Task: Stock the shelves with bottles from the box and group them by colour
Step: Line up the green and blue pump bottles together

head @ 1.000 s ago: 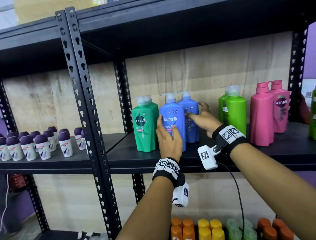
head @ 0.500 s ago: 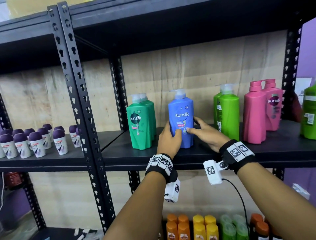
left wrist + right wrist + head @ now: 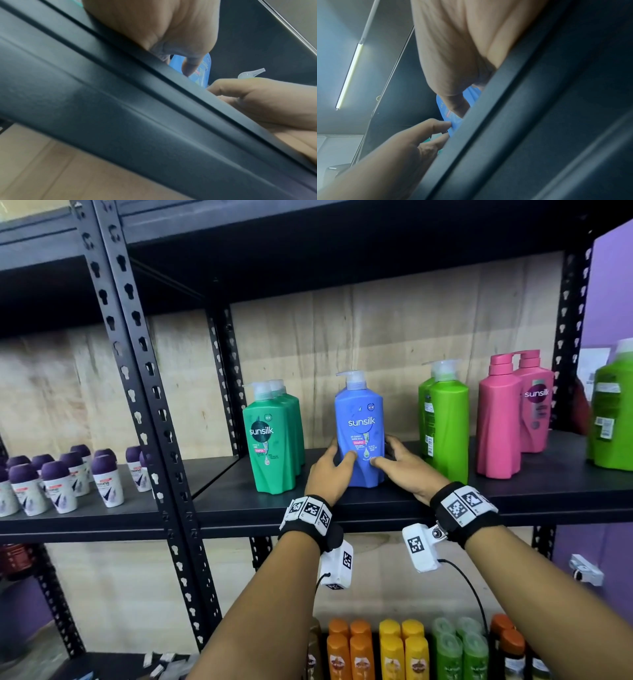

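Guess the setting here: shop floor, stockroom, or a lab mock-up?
Probably a stockroom or a mock shop aisle. Dark slotted-steel shelving stands against bare plywood, stocked with pump bottles sorted by colour: dark green, light green, pink. Both hands, left hand and right hand, hold a blue bottle.

Bare black shelf [image 3: 318, 460] lies open between the dark-green pump bottles [image 3: 272, 440] and the blue pump bottle [image 3: 359, 422]; lime-green pump bottles [image 3: 445, 419] crowd its right.

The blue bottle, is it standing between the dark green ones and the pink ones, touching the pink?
No: the blue bottle stands apart, with lime green bottles between it and the pink bottles.
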Motion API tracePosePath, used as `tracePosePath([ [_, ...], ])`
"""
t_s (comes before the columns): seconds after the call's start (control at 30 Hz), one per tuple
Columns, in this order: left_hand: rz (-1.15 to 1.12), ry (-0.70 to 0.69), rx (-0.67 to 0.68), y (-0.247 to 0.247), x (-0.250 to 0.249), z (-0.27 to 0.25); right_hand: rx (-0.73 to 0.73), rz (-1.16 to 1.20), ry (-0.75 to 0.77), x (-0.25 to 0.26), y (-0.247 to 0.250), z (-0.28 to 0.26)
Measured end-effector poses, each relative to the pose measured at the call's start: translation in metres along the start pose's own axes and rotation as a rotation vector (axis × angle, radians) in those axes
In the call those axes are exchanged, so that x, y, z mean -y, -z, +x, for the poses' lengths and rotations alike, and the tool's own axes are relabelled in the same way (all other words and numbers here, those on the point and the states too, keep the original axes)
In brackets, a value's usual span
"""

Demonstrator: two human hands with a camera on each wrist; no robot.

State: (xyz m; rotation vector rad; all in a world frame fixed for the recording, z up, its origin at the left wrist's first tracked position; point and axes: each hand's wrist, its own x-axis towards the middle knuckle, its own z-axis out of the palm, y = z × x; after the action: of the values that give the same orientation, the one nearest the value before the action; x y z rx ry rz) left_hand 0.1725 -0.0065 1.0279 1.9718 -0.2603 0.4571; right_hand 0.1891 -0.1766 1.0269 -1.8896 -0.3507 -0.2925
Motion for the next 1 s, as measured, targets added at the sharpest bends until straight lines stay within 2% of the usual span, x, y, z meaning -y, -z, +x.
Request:
tracePosePath([
  [0.37, -0.018, 0.026, 0.061, 0.001, -0.001, -0.001, -0.03, -0.058, 0.017, -0.004, -0.001, 0.002],
  [0.73, 0.05, 0.054, 0.007, 0.001, -0.004, -0.003, -0.071, -0.192, 0.023, -0.006, 0.0, 0.001],
  [0.83, 0.103, 0.035, -0.061, -0.002, -0.004, -0.007, -0.13, -0.288, 0.062, -0.007, 0.001, -0.002],
  [1.0, 0.213, -0.073, -0.327, -0.006, -0.003, -0.021, -0.3, -0.301, 0.25, -0.002, -0.001, -0.016],
])
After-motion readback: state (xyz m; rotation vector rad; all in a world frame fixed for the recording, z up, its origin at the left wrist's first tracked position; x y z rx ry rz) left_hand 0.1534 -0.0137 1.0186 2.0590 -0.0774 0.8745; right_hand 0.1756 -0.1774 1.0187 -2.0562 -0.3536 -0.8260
